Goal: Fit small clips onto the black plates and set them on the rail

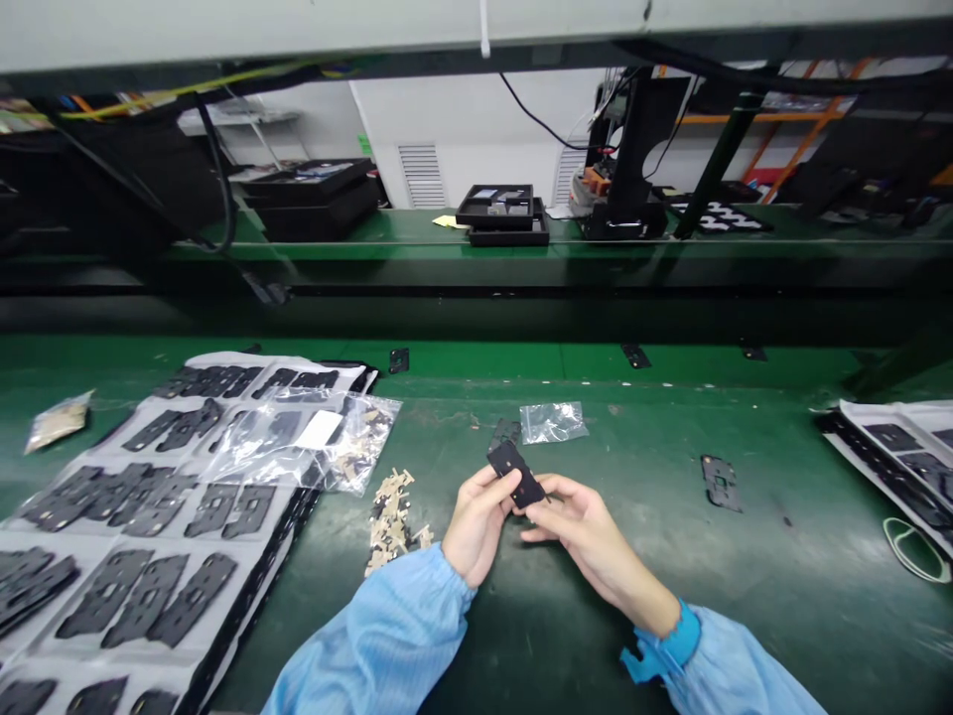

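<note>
Over the middle of the green bench, my left hand (483,511) grips a flat black plate (517,477) with the thumb on its face. My right hand (577,521) pinches the plate's lower right end between thumb and fingers. Another dark plate (504,432) shows just beyond the held one; whether it lies on the bench or touches the held plate I cannot tell. Left of my hands lies a loose heap of small beige and black clips (391,516). Behind them, a clear bag (349,447) holds more such pieces.
Rows of black plates fill a white-lined tray (215,665) on the left. A second tray (923,477) sits at the right edge, beside a pale band (912,551). A small clear bag (555,422) and a single plate (720,482) lie ahead. Behind runs a shelf (417,226).
</note>
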Available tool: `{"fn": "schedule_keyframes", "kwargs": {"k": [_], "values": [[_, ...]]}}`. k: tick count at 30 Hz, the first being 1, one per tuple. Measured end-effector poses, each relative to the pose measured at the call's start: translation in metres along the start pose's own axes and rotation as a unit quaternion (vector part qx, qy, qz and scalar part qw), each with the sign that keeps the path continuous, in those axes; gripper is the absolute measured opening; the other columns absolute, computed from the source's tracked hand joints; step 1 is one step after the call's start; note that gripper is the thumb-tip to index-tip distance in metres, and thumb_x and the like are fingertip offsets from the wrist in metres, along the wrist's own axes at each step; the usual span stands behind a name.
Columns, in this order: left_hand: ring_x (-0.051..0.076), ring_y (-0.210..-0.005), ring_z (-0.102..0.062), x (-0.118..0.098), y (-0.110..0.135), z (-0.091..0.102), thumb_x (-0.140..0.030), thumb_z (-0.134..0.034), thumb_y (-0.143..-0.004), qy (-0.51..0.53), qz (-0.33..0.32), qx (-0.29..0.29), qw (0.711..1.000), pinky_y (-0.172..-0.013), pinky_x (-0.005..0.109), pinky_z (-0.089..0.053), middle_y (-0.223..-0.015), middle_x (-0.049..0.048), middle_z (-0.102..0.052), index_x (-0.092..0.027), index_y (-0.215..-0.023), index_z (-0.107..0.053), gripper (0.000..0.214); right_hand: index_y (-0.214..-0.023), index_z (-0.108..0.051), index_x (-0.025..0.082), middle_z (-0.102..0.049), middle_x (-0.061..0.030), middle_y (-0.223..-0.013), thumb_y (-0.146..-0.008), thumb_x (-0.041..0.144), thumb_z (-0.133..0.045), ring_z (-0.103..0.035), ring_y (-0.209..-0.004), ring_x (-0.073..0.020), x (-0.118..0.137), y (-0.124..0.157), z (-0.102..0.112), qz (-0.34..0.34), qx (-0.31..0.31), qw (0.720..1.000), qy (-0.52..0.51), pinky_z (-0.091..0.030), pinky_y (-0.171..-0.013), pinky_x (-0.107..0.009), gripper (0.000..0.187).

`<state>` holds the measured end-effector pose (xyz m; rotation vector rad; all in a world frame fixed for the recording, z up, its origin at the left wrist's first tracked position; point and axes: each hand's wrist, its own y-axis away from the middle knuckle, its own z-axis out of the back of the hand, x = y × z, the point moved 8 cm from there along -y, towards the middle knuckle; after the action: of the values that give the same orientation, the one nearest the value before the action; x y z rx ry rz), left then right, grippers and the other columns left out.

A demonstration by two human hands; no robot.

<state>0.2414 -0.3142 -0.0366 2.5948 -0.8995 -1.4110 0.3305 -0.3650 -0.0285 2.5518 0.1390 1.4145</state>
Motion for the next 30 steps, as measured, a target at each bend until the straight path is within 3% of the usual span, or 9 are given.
{"fn": "schedule_keyframes", "kwargs": {"k": [3,6,10,15,22,30], "values": [[0.015,-0.079,-0.060,-0.009,0.003,-0.002,-0.025,-0.067,-0.073,-0.050,-0.035,0.006,0.998,-0.072,0.026,-0.046,-0.085,0.0044,-0.065,-0.015,-0.081,-0.064,0.014,-0.083,-0.062,0.016,-0.063,-0.0038,-0.085,-0.071,0.032,-0.072,-0.063,-0.081,-0.0189,0.007,-0.001,0.013,0.050,-0.065,0.996,0.041,-0.057,-0.063,-0.029,0.022],[0.017,-0.087,-0.059,-0.027,0.007,-0.008,-0.023,-0.066,-0.074,-0.162,-0.119,0.025,0.979,-0.082,0.027,-0.044,-0.088,0.0057,-0.064,-0.015,-0.078,-0.063,0.010,-0.080,-0.060,0.017,-0.061,-0.0017,-0.074,-0.071,0.035,-0.071,-0.064,-0.070,-0.0172,0.015,-0.002,0.023,0.094,-0.099,0.986,0.092,-0.056,-0.054,-0.026,0.023],[0.019,-0.090,-0.059,-0.038,0.012,-0.014,-0.025,-0.063,-0.077,-0.258,-0.187,0.032,0.947,-0.080,0.027,-0.046,-0.093,0.0074,-0.062,-0.016,-0.086,-0.066,0.013,-0.081,-0.061,0.018,-0.058,-0.0003,-0.063,-0.076,0.037,-0.066,-0.060,-0.054,-0.0140,0.021,-0.001,0.023,0.113,-0.081,0.970,0.199,-0.053,-0.047,-0.025,0.020],[0.018,-0.082,-0.060,-0.039,0.011,-0.017,-0.022,-0.061,-0.079,-0.316,-0.221,0.048,0.921,-0.070,0.026,-0.047,-0.084,0.0071,-0.062,-0.016,-0.079,-0.068,0.010,-0.081,-0.063,0.019,-0.057,-0.0032,-0.073,-0.081,0.032,-0.059,-0.059,-0.057,-0.0147,0.034,0.006,0.015,0.161,-0.051,0.935,0.313,-0.052,-0.047,-0.026,0.013],[0.019,-0.078,-0.061,-0.048,0.017,-0.027,-0.016,-0.061,-0.077,-0.389,-0.283,0.074,0.874,-0.076,0.031,-0.047,-0.079,0.0061,-0.065,-0.018,-0.076,-0.069,0.008,-0.091,-0.061,0.021,-0.058,-0.0055,-0.076,-0.089,0.019,-0.046,-0.054,-0.068,-0.0179,0.058,0.020,-0.006,0.278,0.016,0.812,0.513,-0.043,-0.065,-0.031,0.016],[0.017,-0.077,-0.060,-0.052,0.027,-0.036,-0.013,-0.058,-0.078,-0.465,-0.361,0.089,0.803,-0.073,0.030,-0.048,-0.078,0.0048,-0.065,-0.018,-0.080,-0.067,0.010,-0.100,-0.056,0.017,-0.057,-0.0089,-0.083,-0.091,0.012,-0.037,-0.054,-0.075,-0.0203,0.047,0.025,-0.009,0.318,0.040,0.693,0.645,-0.043,-0.068,-0.032,0.021]]}}
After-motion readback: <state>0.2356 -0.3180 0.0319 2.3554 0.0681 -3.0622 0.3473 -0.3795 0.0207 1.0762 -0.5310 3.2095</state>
